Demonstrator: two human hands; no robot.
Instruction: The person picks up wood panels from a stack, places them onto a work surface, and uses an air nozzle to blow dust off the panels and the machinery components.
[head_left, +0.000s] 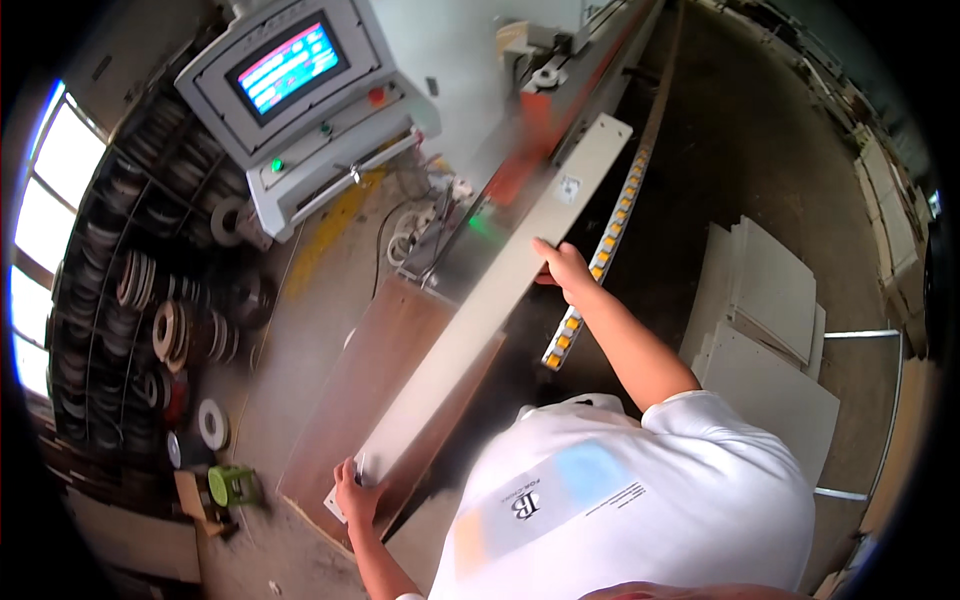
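Note:
A long, narrow, pale board (475, 312) lies slantwise before me, from the near left up to the machine at the far right. A small printed label (568, 188) is stuck on its upper face near the far end. My left hand (356, 494) grips the near end, with fingers over the top. On the right long edge, about midway, my right hand (566, 270) is closed, its thumb on top and the other fingers partly hidden under the board. Beneath the near half is a brown wooden panel (385, 350).
A grey control console (300, 95) with a lit screen stands at upper left. Right of the board runs a rail of yellow rollers (598, 270). White panels (765, 290) are stacked at right. Shelves of rolls (140, 280) and a green stool (232, 485) are at left.

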